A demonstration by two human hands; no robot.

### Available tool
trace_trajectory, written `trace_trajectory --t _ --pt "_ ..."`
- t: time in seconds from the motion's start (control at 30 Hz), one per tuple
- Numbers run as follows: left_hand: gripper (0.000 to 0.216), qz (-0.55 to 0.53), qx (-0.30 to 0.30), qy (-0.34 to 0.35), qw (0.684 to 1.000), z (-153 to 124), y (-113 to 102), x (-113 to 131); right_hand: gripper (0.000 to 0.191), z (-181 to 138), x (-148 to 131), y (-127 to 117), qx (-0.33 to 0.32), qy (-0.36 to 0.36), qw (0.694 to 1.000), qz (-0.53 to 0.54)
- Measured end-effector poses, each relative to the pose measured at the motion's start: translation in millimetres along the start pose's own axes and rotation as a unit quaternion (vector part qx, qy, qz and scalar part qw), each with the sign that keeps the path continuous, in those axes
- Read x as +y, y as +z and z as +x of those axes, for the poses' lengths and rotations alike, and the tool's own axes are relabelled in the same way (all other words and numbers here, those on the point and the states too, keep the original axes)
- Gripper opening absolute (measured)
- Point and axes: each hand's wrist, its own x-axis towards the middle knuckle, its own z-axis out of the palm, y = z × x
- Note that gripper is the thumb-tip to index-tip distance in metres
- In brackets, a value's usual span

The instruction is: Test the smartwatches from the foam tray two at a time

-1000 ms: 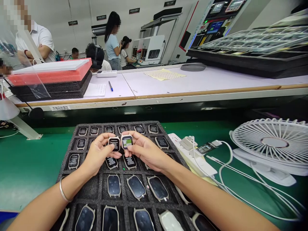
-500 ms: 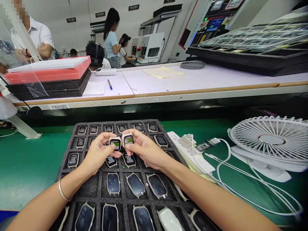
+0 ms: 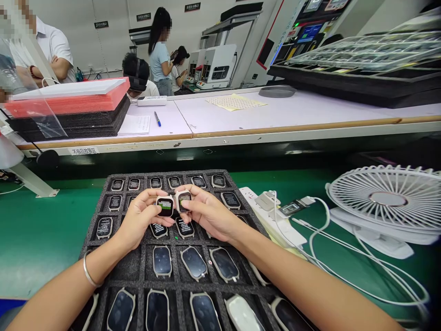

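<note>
My left hand grips a smartwatch body with a lit screen showing a green patch, its thumb against the screen's left side. Beside it, my right hand holds a second lit smartwatch body, the thumb lying across its screen. The two watches are side by side, close together, above a dark foam tray. Several strapless watch bodies lie in the tray's compartments. Those in the far rows show white text, while nearer ones such as this watch have dark screens. One white piece lies near the front.
To the right stand a white fan and a power strip with white cables. A raised shelf crosses behind, bearing stacked foam trays, a pen and clear trays. Several people are beyond it.
My right thumb has moved up over its watch's screen, and my left thumb has shifted slightly up and left. Both watches stay in nearly the same place.
</note>
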Motion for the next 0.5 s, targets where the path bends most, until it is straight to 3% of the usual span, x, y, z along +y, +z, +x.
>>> trace_trajectory --t 0.5 --pt "0.035 0.003 0.015 0.003 1.000 0.8 0.5 1.1 0.038 -3.5 -1.6 0.6 -0.015 -0.011 0.999 -0.044"
